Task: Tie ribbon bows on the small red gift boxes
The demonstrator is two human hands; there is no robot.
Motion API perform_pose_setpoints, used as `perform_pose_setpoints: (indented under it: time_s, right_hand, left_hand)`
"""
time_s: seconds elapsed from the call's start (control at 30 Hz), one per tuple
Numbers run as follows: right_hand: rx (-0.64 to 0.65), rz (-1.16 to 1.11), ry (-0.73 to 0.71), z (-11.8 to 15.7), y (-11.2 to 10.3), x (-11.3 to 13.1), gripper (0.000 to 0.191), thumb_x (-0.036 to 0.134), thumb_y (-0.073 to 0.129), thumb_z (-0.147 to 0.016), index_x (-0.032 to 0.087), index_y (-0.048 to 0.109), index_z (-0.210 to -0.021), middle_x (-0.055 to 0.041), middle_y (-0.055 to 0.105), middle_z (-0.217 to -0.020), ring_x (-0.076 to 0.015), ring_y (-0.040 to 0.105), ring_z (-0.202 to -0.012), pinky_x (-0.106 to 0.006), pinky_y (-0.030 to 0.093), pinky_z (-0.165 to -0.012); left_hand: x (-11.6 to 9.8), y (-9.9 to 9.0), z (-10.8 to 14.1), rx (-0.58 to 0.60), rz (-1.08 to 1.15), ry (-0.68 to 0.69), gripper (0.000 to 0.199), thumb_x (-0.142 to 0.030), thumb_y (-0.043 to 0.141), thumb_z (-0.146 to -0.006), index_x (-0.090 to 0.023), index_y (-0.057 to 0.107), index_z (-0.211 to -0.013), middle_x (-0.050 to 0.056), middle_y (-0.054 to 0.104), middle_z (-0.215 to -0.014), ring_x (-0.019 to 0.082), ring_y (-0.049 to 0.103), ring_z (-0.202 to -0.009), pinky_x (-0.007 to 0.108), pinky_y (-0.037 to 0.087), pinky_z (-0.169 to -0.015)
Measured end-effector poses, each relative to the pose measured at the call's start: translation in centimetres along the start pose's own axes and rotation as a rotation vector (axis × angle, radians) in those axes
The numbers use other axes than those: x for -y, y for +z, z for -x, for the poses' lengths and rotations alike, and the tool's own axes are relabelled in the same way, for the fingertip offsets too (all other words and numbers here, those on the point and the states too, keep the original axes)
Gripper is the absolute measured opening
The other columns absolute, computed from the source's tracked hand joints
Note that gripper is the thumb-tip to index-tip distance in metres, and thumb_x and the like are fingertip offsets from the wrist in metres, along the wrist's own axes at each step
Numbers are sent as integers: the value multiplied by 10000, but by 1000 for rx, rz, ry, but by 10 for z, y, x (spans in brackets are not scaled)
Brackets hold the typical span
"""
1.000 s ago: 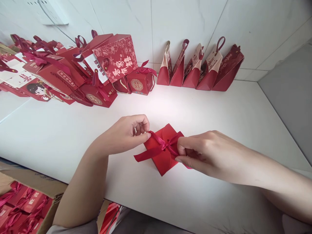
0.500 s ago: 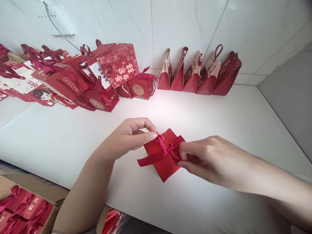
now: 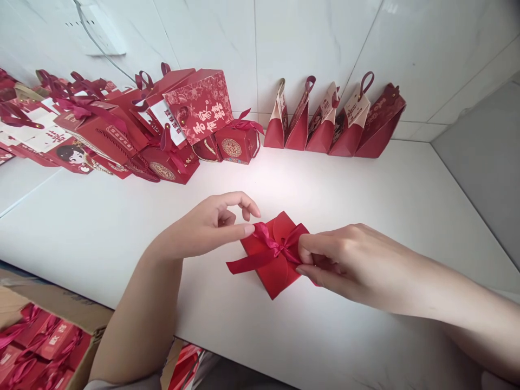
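Observation:
A small red box (image 3: 268, 276) with rounded overlapping flaps rests on the white table. Across its top lies a crimson ribbon (image 3: 280, 248) tied in a bow, one tail stretching out to the left. My left hand (image 3: 221, 225) is at the box's upper left, thumb and index finger apart beside the left loop, with nothing between them. On the right side, my right hand (image 3: 337, 260) pinches the ribbon, its fingertips partly hidden by the hand itself.
Five triangular red boxes (image 3: 300, 130) stand along the tiled wall. Many red gift boxes (image 3: 203, 111) are piled at the back left. A cardboard box (image 3: 91, 346) holding ribboned red boxes (image 3: 52, 338) is at the lower left. The white table (image 3: 325, 341) extends beneath my hands.
My left thumb and index finger have parted and let go of the left ribbon loop, moving slightly left. My right hand stays pinched on the ribbon at the right.

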State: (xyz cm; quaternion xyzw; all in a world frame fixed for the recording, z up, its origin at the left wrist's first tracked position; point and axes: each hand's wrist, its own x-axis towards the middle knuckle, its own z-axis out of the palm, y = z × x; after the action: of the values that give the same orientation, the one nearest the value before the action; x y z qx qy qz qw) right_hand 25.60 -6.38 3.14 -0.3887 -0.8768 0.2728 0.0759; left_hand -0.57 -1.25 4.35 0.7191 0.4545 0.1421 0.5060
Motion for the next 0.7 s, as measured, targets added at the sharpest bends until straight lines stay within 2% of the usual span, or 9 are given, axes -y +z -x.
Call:
perform_pose_setpoints:
  time_s: [0.1,0.17,0.23,0.33,0.47,0.6,0.7]
  right_hand:
    - [-11,1,-8,0,0,0,209,206,498,-934,235,411,-746,73,495,-578,-100,339,-471,-235,243,-482]
    - [-19,3,-13,0,0,1,204,205,503,-933,235,418,-749,70,503,-582,-100,346,-473,-237,245,-484]
    - [-20,6,-12,0,1,1,198,206,503,-935,235,425,-756,67,509,-587,-101,351,-478,-241,246,-487]
    - [-5,15,9,0,1,0,196,215,484,-948,237,428,-761,68,512,-587,-103,344,-481,-246,246,-489]
    - [1,38,27,2,1,-4,188,233,478,-958,238,450,-773,69,506,-586,-105,325,-486,-252,255,-497]
    - [-24,54,24,2,-2,-7,171,246,495,-956,240,469,-787,71,501,-587,-102,325,-489,-257,259,-498]
    - [-29,33,13,2,-4,-6,177,231,507,-942,238,447,-776,78,495,-583,-96,334,-481,-253,264,-493]
  left_hand:
    - [-1,2,-1,3,-83,-10,179,-329,625,-859,-202,675,-975,-23,540,-660,78,401,-515,218,327,-475]
    - [-1,5,-3,-60,-59,-19,179,-331,611,-867,-191,712,-918,2,579,-676,99,457,-557,227,365,-496]
    - [1,7,-6,-57,27,-46,199,-352,617,-869,-185,724,-886,-11,531,-589,95,419,-521,222,335,-464]
    - [3,5,-7,84,222,-116,201,-374,632,-878,-183,694,-881,-65,366,-457,63,258,-430,203,198,-401]
    - [5,-4,-5,262,380,-178,148,-320,615,-902,-180,642,-862,-96,271,-397,46,158,-380,203,98,-384]
    - [8,-7,-4,409,455,-171,196,-316,572,-921,-180,577,-780,-93,267,-379,49,136,-362,227,94,-400]
    - [10,-5,-5,491,443,-152,270,-324,574,-918,-179,512,-699,-75,308,-413,59,194,-380,234,139,-414]
